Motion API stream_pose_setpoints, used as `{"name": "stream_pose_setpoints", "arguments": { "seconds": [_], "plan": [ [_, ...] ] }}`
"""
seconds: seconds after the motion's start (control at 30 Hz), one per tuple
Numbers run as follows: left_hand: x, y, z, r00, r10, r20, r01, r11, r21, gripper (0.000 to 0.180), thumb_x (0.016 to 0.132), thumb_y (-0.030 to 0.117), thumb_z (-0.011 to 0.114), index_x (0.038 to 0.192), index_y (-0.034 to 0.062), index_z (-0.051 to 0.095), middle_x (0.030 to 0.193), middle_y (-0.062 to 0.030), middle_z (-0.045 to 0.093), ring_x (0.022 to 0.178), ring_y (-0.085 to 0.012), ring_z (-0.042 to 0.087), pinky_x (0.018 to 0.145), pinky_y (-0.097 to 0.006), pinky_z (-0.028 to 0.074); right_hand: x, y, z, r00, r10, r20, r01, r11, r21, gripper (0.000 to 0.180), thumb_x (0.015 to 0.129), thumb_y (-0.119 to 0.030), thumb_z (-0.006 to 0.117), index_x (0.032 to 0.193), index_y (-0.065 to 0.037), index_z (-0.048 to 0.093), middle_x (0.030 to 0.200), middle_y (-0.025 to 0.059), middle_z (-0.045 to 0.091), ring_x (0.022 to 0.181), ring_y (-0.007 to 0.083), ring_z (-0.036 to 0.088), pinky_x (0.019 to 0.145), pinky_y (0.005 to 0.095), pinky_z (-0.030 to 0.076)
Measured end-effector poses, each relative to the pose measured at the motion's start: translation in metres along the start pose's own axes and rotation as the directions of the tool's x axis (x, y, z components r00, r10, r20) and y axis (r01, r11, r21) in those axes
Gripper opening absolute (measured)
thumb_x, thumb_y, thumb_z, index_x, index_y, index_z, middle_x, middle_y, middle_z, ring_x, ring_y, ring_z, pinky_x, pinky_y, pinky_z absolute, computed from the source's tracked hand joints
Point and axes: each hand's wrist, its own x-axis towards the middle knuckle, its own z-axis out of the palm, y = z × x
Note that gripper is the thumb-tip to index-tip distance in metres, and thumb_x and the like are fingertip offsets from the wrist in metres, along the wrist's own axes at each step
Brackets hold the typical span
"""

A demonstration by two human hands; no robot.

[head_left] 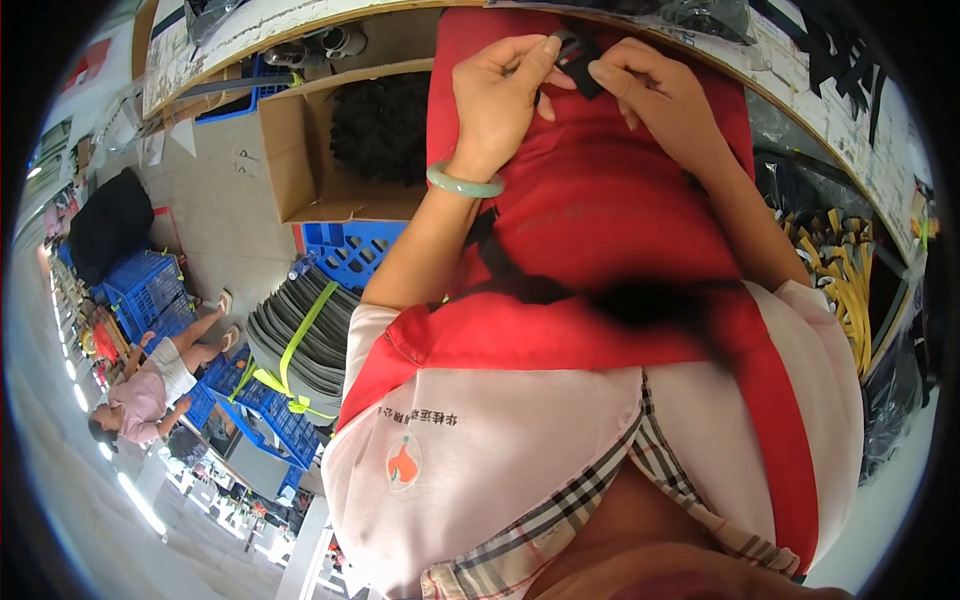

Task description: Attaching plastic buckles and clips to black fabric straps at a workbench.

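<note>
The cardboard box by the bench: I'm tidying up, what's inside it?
The cardboard box holds a dark, bushy heap. What lies beneath it, and its right part behind the red apron, is hidden.

open cardboard box (300,150) with dark bundle (380,125) inside, blue plastic crates (145,290) on the floor, grey stacked sheets (300,345) strapped with yellow-green band, yellow straps (845,275) at right, seated person (150,385) far left

Grey floor (215,215) with an open cardboard box (300,150), blue crates (145,285) and strapped dark bundle (300,345).
</note>
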Motion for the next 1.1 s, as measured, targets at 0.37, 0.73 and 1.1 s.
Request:
{"name": "stream_pose_setpoints", "arguments": {
  "seconds": [0.37, 0.73, 1.1],
  "plan": [
    [-0.009, -0.011, 0.0, 0.984, 0.176, 0.018, -0.176, 0.964, 0.197, 0.014, 0.086, 0.002, 0.066, 0.098, -0.0039, 0.068, 0.081, -0.0072, 0.061, 0.058, -0.0086, 0.058, 0.043, -0.018, 0.043, 0.006, 0.02, 0.016, 0.941, 0.339, 0.001, -0.329, 0.911, 0.249, 0.026, 0.093, -0.029, 0.06, 0.092, -0.003, 0.062, 0.071, 0.0027, 0.059, 0.058, 0.0086, 0.058, 0.05, 0.0206, 0.048],
    [-0.018, 0.014, -0.023, 0.985, 0.111, 0.128, -0.134, 0.974, 0.183, 0.013, 0.085, -0.001, 0.066, 0.098, -0.0034, 0.069, 0.079, -0.0062, 0.062, 0.054, -0.0082, 0.054, 0.046, -0.019, 0.043, 0.024, 0.025, -0.007, 0.722, 0.328, 0.609, -0.642, 0.646, 0.412, 0.024, 0.095, -0.029, 0.057, 0.098, -0.005, 0.06, 0.071, -0.0027, 0.055, 0.057, 0.0058, 0.055, 0.048, 0.0177, 0.043],
    [-0.106, 0.091, -0.194, 0.907, -0.082, -0.413, 0.265, 0.873, 0.409, 0.023, 0.088, 0.009, 0.063, 0.11, 0.0001, 0.063, 0.078, -0.0081, 0.062, 0.051, -0.0074, 0.051, 0.042, -0.02, 0.035, 0.013, -0.029, -0.041, 0.999, -0.041, 0.005, 0.041, 0.991, -0.125, 0.018, 0.094, -0.016, 0.057, 0.103, -0.003, 0.063, 0.077, 0.0017, 0.061, 0.069, 0.0081, 0.059, 0.062, 0.0226, 0.049]
  ]
}}
